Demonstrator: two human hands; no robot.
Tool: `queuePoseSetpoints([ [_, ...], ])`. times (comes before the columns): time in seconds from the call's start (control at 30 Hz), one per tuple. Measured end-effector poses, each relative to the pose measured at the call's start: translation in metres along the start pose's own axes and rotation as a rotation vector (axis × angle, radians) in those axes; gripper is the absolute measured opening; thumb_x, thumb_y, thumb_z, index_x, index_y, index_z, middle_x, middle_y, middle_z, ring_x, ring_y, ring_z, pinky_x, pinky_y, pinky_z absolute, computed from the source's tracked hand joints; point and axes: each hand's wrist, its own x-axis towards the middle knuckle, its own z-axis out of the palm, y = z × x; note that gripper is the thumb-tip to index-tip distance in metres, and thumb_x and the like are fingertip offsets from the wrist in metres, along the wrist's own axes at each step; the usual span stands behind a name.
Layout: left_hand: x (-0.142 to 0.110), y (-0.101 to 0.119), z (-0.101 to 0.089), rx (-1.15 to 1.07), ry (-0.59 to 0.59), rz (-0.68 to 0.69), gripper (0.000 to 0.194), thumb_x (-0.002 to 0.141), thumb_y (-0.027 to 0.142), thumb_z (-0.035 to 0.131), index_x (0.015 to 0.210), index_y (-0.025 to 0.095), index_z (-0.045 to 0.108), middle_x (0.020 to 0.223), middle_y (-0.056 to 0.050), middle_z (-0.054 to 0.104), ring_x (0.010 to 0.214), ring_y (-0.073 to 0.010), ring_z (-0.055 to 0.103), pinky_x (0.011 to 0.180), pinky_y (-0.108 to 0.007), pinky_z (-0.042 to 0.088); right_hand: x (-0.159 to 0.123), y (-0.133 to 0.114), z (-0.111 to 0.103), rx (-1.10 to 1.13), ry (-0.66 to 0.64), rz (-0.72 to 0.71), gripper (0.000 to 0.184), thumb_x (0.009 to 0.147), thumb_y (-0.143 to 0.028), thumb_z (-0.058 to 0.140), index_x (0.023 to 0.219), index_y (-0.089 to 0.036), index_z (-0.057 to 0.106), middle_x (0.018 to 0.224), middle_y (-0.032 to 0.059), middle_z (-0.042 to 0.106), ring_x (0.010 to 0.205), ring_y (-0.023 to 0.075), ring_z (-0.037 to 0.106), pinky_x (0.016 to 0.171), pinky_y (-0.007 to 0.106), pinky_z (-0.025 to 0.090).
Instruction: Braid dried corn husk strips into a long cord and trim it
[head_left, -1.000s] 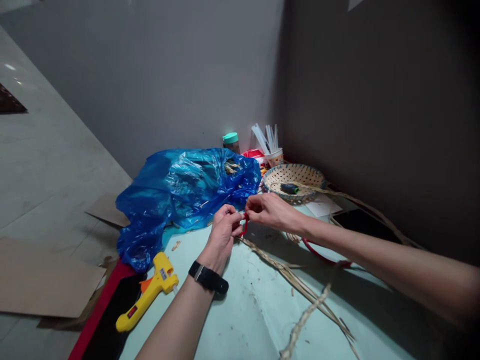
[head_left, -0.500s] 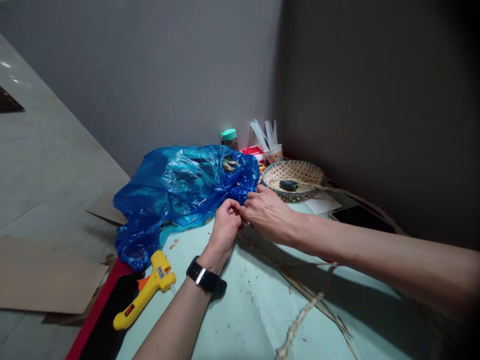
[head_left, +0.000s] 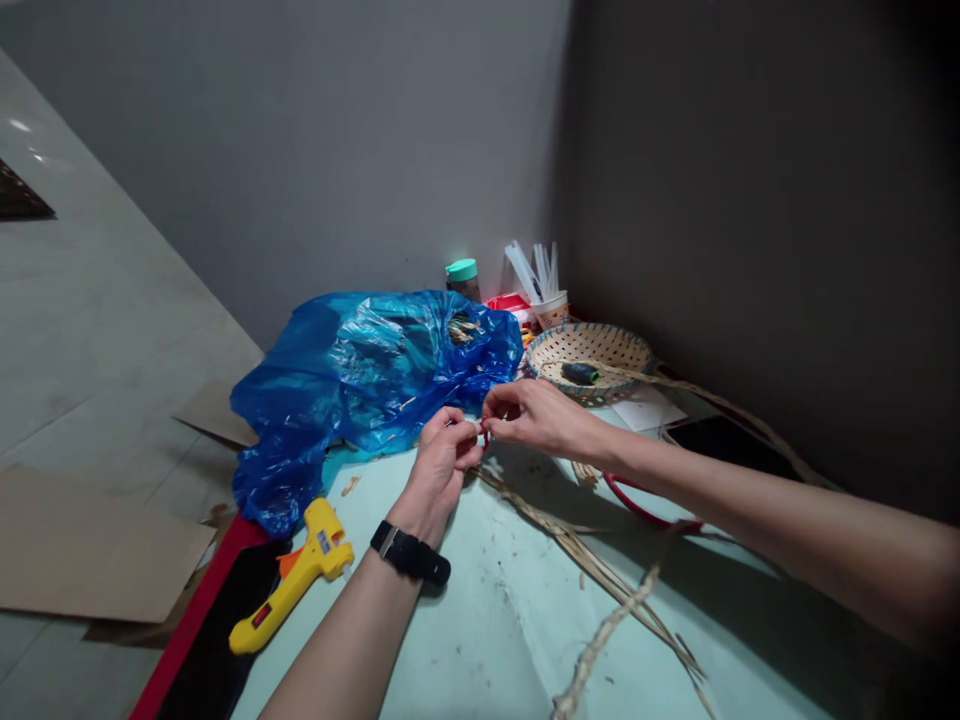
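My left hand [head_left: 442, 458], with a black watch on its wrist, is closed in a pinch over the green table cover. Close against it, my right hand [head_left: 546, 420] pinches too, thumb and forefinger together. Between the fingertips shows a thin red cord-like piece [head_left: 484, 434], too small to make out fully. A straw braid [head_left: 529, 512] begins just below my left fingers and runs to the lower right, fanning into loose strands. Whether my left hand also grips the braid's end is hidden. Nearer me lies a thicker twisted straw rope [head_left: 611, 635].
A yellow glue gun [head_left: 289, 590] lies left of my forearm. Behind my hands are a blue plastic bag [head_left: 360, 370], a woven basket [head_left: 592, 345] holding a dark spool [head_left: 579, 373], and a cup of glue sticks [head_left: 551, 312]. A red curved thing [head_left: 637, 508] lies beneath my right forearm.
My right hand has shifted slightly and its fingers now show more plainly, with the red piece in view between both hands. The red curved thing is more exposed under my right forearm.
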Motion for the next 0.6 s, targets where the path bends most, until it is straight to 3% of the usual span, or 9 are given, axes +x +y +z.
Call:
queuePoseSetpoints([
  [0.13, -0.004, 0.003, 0.005, 0.047, -0.035, 0.018, 0.029, 0.056, 0.010, 0.066, 0.067, 0.019, 0.041, 0.051, 0.011, 0.036, 0.038, -0.0011, 0.028, 0.036, -0.016, 0.013, -0.002, -0.008, -0.017, -0.446, -0.046, -0.206, 0.015, 0.081, -0.018, 0.053, 0.076, -0.017, 0.066, 0.073, 0.0064, 0.068, 0.071, 0.0175, 0.056, 0.060, 0.027, 0.028],
  [0.23, -0.006, 0.007, 0.008, 0.064, -0.053, 0.031, 0.029, 0.057, 0.010, 0.067, 0.068, 0.019, 0.041, 0.051, 0.010, 0.037, 0.038, -0.0012, 0.029, 0.036, -0.015, 0.014, -0.005, -0.009, -0.016, -0.510, 0.017, -0.270, 0.018, 0.081, -0.016, 0.051, 0.070, -0.017, 0.065, 0.069, 0.0075, 0.066, 0.077, 0.0198, 0.055, 0.064, 0.029, 0.028],
  [0.33, -0.005, 0.009, 0.009, 0.057, -0.060, 0.029, 0.031, 0.058, 0.012, 0.067, 0.068, 0.019, 0.039, 0.051, 0.010, 0.037, 0.038, -0.0012, 0.028, 0.036, -0.015, 0.014, -0.010, -0.008, -0.003, -0.212, 0.208, -0.118, 0.016, 0.078, -0.018, 0.054, 0.069, -0.016, 0.066, 0.067, 0.0054, 0.064, 0.071, 0.0177, 0.053, 0.065, 0.028, 0.032],
  [0.43, -0.001, 0.009, 0.007, 0.047, -0.055, 0.012, 0.032, 0.058, 0.013, 0.067, 0.067, 0.020, 0.037, 0.050, 0.010, 0.037, 0.039, -0.0014, 0.027, 0.036, -0.015, 0.015, -0.012, -0.002, 0.012, 0.345, 0.314, 0.153, 0.016, 0.076, -0.026, 0.055, 0.070, -0.014, 0.064, 0.067, 0.0034, 0.063, 0.063, 0.0140, 0.052, 0.061, 0.026, 0.036],
  [0.53, 0.001, 0.009, 0.004, 0.047, -0.051, -0.002, 0.031, 0.057, 0.013, 0.067, 0.069, 0.020, 0.038, 0.052, 0.009, 0.041, 0.039, -0.0012, 0.027, 0.036, -0.016, 0.014, -0.010, 0.004, 0.014, 0.683, 0.161, 0.244, 0.019, 0.076, -0.031, 0.052, 0.073, -0.014, 0.062, 0.071, 0.0029, 0.062, 0.059, 0.0118, 0.049, 0.057, 0.024, 0.037],
  [0.6, 0.001, 0.009, 0.003, 0.053, -0.055, -0.006, 0.031, 0.057, 0.013, 0.066, 0.070, 0.020, 0.039, 0.054, 0.008, 0.045, 0.039, -0.0010, 0.028, 0.036, -0.016, 0.013, -0.008, 0.006, 0.007, 0.580, -0.010, 0.150, 0.016, 0.075, -0.028, 0.052, 0.076, -0.015, 0.061, 0.071, 0.0022, 0.061, 0.058, 0.0112, 0.048, 0.056, 0.023, 0.036],
])
